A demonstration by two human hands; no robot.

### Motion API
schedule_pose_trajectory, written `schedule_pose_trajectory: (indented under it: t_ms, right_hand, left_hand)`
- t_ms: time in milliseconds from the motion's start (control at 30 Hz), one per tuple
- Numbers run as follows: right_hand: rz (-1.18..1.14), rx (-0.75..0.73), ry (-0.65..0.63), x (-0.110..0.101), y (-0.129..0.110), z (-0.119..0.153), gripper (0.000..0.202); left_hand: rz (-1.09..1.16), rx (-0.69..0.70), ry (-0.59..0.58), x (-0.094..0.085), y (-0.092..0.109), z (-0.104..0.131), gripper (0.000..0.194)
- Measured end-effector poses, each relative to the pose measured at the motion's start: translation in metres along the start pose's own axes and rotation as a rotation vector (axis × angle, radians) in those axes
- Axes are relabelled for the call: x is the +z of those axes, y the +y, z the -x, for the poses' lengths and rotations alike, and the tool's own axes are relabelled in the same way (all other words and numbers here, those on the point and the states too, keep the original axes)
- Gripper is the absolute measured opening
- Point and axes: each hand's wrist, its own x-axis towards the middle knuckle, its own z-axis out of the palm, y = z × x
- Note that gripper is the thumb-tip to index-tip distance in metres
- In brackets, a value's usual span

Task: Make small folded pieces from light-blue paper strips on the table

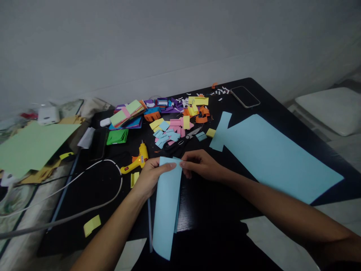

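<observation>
Folded light-blue paper (166, 210): lower center of frame. Left hand (149, 175): thumb pressed on the paper's upper face, remaining fingers mostly hidden behind it. Right hand (201, 164): thumb and index finger pinching the upper right corner. Black tabletop (208, 201): open room between the paper and the large light-blue sheet (276, 154), partly covered by the right forearm (254, 192). Front tabletop edge: indistinct at bottom center; the paper possibly overhangs it
</observation>
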Motion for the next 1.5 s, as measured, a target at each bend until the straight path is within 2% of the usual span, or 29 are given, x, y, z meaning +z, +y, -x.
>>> schedule_pose_trajectory:
  t_ms: [200, 300, 533, 667, 900, 1033, 1133, 1300, 1400, 1500]
  right_hand:
    - [0.084, 0.002, 0.026, -0.005, -0.005, -0.001, 0.025]
    - [0.110, 0.003, 0.051, -0.005, -0.006, -0.001, 0.025]
    - [0.129, -0.020, 0.125, -0.007, -0.002, -0.003, 0.022]
    - [0.142, -0.018, 0.149, -0.007, -0.003, -0.004, 0.020]
    - [0.155, -0.036, 0.220, -0.012, -0.007, -0.005, 0.024]
    - [0.094, 0.027, 0.139, -0.017, -0.008, -0.006, 0.030]
    - [0.092, 0.087, 0.063, -0.017, -0.006, -0.007, 0.037]
    - [0.184, 0.005, 0.101, -0.012, 0.002, -0.010, 0.034]
    - [0.204, -0.022, 0.231, -0.017, 0.002, -0.011, 0.033]
    - [0.183, -0.081, 0.518, -0.028, -0.002, -0.013, 0.031]
  left_hand:
    - [-0.044, 0.273, 0.166, -0.007, 0.001, -0.006, 0.032]
    - [-0.098, 0.349, 0.205, -0.009, 0.000, -0.008, 0.031]
    - [-0.125, 0.268, 0.088, -0.013, -0.001, -0.009, 0.039]
    - [-0.126, 0.260, 0.100, -0.013, 0.000, -0.009, 0.040]
    - [-0.141, 0.233, 0.044, -0.014, -0.003, -0.010, 0.037]
    - [-0.182, 0.229, 0.066, -0.014, -0.003, -0.009, 0.037]
    - [-0.227, 0.208, 0.012, -0.008, -0.004, -0.007, 0.040]
    - [-0.328, 0.247, -0.106, 0.007, -0.008, -0.001, 0.047]
    - [-0.352, 0.246, -0.113, 0.002, -0.004, 0.000, 0.047]
    - [-0.392, 0.202, -0.091, -0.018, 0.007, -0.003, 0.043]
